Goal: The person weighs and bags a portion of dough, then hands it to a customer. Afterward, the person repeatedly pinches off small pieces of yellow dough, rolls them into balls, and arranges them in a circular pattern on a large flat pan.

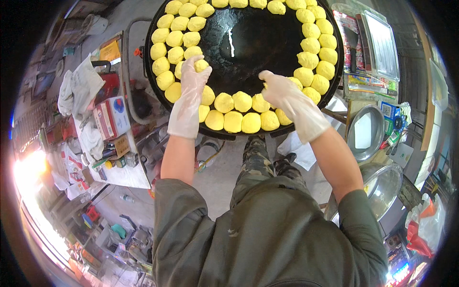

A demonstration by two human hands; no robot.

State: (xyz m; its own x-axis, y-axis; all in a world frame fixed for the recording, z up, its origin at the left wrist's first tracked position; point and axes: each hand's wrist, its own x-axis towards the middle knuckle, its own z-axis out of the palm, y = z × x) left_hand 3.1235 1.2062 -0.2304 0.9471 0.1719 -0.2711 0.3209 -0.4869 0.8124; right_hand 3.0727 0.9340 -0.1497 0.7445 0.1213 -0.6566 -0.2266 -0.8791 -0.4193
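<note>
A large round black pan [251, 46] lies before me, with rings of yellow dough balls [233, 122] along its rim. My left hand [193, 73], in a translucent glove, has its thumb and fingers around one yellow dough ball [201, 65] at the inner left side of the ring. Over the lower right of the pan is my right hand [281, 89], gloved too, its fingers bent and pointing inward. A little yellow dough [265, 85] shows by those fingers; the palm side is hidden, so I cannot tell whether it is gripped.
To the right are a knife [353, 53], a clear-lidded tray [382, 46], a round metal pan [365, 132] and a large metal bowl [383, 186]. On the left, a white table [138, 168] carries a carton [112, 118] and cloths [77, 89]. A white sheet [299, 150] lies below the pan.
</note>
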